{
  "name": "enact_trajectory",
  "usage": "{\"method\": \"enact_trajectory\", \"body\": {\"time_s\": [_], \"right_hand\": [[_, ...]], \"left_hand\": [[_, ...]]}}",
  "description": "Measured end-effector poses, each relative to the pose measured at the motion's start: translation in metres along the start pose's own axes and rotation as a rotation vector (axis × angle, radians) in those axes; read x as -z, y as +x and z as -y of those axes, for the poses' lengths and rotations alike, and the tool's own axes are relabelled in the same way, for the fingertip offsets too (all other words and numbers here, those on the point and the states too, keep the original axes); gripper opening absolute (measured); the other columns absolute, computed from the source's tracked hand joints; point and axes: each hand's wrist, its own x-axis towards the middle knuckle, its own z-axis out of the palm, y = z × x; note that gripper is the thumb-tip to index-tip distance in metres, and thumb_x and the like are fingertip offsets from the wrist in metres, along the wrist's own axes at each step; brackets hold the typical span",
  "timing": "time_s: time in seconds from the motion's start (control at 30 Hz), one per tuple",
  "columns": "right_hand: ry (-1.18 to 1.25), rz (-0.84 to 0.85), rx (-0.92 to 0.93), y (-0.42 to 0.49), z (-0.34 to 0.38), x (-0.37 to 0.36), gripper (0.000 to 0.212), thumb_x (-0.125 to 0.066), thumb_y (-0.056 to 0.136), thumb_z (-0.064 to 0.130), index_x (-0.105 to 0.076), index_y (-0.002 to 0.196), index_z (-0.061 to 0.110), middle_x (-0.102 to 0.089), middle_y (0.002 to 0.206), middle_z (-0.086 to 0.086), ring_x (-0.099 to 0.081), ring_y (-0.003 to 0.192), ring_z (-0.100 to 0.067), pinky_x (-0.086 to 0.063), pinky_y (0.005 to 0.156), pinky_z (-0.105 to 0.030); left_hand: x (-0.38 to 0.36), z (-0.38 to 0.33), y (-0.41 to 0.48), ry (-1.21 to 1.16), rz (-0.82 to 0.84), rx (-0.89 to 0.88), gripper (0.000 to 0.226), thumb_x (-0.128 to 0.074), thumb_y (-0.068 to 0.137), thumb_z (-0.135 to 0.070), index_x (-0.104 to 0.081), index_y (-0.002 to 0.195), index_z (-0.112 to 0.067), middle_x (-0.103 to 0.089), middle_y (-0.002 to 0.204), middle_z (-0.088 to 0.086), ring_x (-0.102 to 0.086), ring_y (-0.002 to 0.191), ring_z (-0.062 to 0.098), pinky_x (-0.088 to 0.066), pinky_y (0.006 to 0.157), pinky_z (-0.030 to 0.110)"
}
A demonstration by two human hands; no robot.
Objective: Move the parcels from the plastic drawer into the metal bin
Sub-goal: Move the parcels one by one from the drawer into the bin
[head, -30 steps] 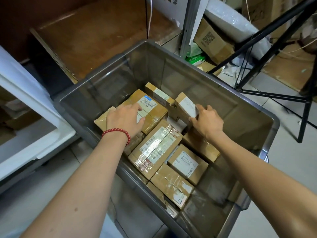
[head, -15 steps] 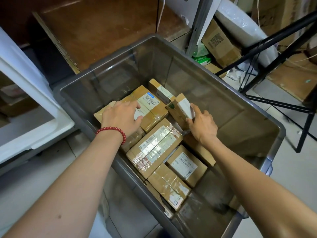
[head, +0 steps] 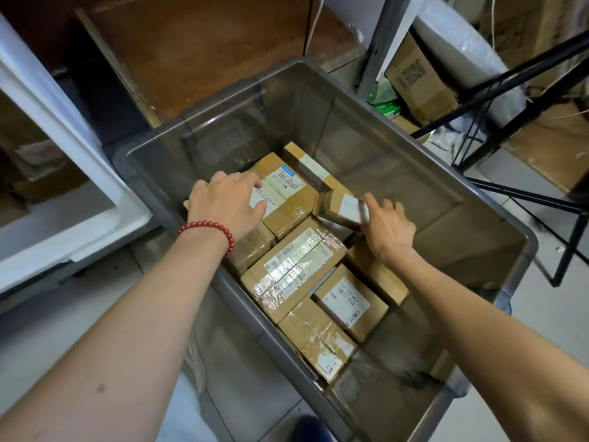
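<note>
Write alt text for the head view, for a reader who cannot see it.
Two bare hands reach into a grey metal bin of taped cardboard parcels: the left hand rests on a labelled parcel, the right hand touches a small tilted parcel. A white plastic drawer stands to the left.
</note>
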Motion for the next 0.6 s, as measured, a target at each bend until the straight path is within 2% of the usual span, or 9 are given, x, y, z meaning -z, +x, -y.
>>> {"method": "enact_trajectory", "body": {"time_s": [0.13, 0.2, 0.3, 0.37, 0.43, 0.47, 0.5, 0.53, 0.6], "right_hand": [[-0.080, -0.051, 0.204, -0.014, -0.015, 0.004, 0.056, -0.064, 0.088, 0.023, -0.036, 0.136, 0.028, -0.039, 0.137, -0.007, -0.039, 0.116, -0.029, -0.044, 0.059, -0.031], [-0.047, -0.093, 0.252, -0.019, -0.025, 0.008, 0.055, -0.068, 0.086, 0.024, -0.041, 0.133, 0.028, -0.039, 0.137, -0.004, -0.040, 0.116, -0.027, -0.040, 0.057, -0.029], [-0.080, -0.089, 0.337, -0.023, -0.026, 0.022, 0.053, -0.067, 0.087, 0.027, -0.040, 0.132, 0.030, -0.040, 0.137, -0.004, -0.042, 0.115, -0.024, -0.044, 0.059, -0.028], [-0.138, -0.018, 0.423, -0.029, -0.019, 0.026, 0.051, -0.066, 0.087, 0.034, -0.042, 0.131, 0.032, -0.038, 0.141, -0.003, -0.040, 0.119, -0.024, -0.049, 0.072, -0.032], [-0.120, 0.275, 0.471, -0.032, -0.009, 0.017, 0.048, -0.069, 0.081, 0.046, -0.050, 0.124, 0.034, -0.028, 0.151, -0.001, -0.031, 0.132, -0.027, -0.040, 0.100, -0.041], [-0.047, 0.449, 0.450, -0.034, -0.003, 0.011, 0.043, -0.069, 0.079, 0.051, -0.056, 0.115, 0.032, -0.025, 0.154, -0.001, -0.027, 0.137, -0.028, -0.032, 0.109, -0.044], [0.082, 0.563, 0.393, -0.035, 0.003, 0.003, 0.037, -0.067, 0.080, 0.054, -0.058, 0.106, 0.029, -0.030, 0.152, -0.003, -0.029, 0.137, -0.028, -0.031, 0.112, -0.045], [0.238, 0.585, 0.313, -0.037, 0.009, -0.002, 0.033, -0.065, 0.083, 0.052, -0.056, 0.102, 0.026, -0.042, 0.142, -0.007, -0.039, 0.131, -0.028, -0.036, 0.109, -0.046], [0.499, 0.458, 0.143, -0.045, 0.025, -0.013, 0.037, -0.068, 0.087, 0.034, -0.047, 0.115, 0.022, -0.058, 0.114, -0.005, -0.057, 0.105, -0.024, -0.049, 0.094, -0.041]], "left_hand": [[0.008, 0.004, -0.008, 0.020, -0.041, 0.005, 0.044, -0.046, 0.095, -0.048, -0.046, 0.133, -0.026, -0.060, 0.123, -0.001, -0.054, 0.113, 0.021, -0.045, 0.088, 0.041], [0.010, 0.010, -0.012, 0.024, -0.078, 0.006, 0.043, -0.046, 0.094, -0.049, -0.048, 0.131, -0.026, -0.062, 0.122, -0.001, -0.055, 0.113, 0.022, -0.045, 0.088, 0.041], [0.012, 0.015, -0.017, -0.002, -0.059, 0.046, 0.043, -0.048, 0.094, -0.048, -0.048, 0.130, -0.026, -0.061, 0.123, 0.000, -0.053, 0.114, 0.024, -0.044, 0.090, 0.042], [0.013, 0.016, -0.021, -0.015, -0.054, 0.065, 0.042, -0.048, 0.094, -0.048, -0.048, 0.130, -0.026, -0.061, 0.123, 0.000, -0.053, 0.115, 0.024, -0.043, 0.090, 0.042], [0.015, 0.013, -0.023, -0.014, -0.064, 0.049, 0.041, -0.047, 0.094, -0.048, -0.048, 0.130, -0.027, -0.061, 0.123, -0.002, -0.053, 0.114, 0.022, -0.043, 0.089, 0.041], [0.015, 0.012, -0.024, -0.009, -0.067, 0.029, 0.042, -0.047, 0.094, -0.047, -0.047, 0.130, -0.027, -0.061, 0.123, -0.002, -0.053, 0.114, 0.021, -0.042, 0.089, 0.040], [0.015, 0.010, -0.024, -0.001, -0.067, 0.007, 0.042, -0.047, 0.094, -0.048, -0.047, 0.131, -0.027, -0.060, 0.123, -0.002, -0.053, 0.113, 0.021, -0.042, 0.089, 0.039], [0.014, 0.010, -0.025, 0.008, -0.068, -0.012, 0.042, -0.046, 0.094, -0.048, -0.047, 0.131, -0.027, -0.060, 0.123, -0.003, -0.053, 0.113, 0.020, -0.042, 0.089, 0.039], [0.012, 0.013, -0.028, 0.014, -0.079, -0.024, 0.041, -0.045, 0.094, -0.048, -0.049, 0.130, -0.028, -0.061, 0.121, -0.004, -0.054, 0.112, 0.019, -0.042, 0.090, 0.038]]}}
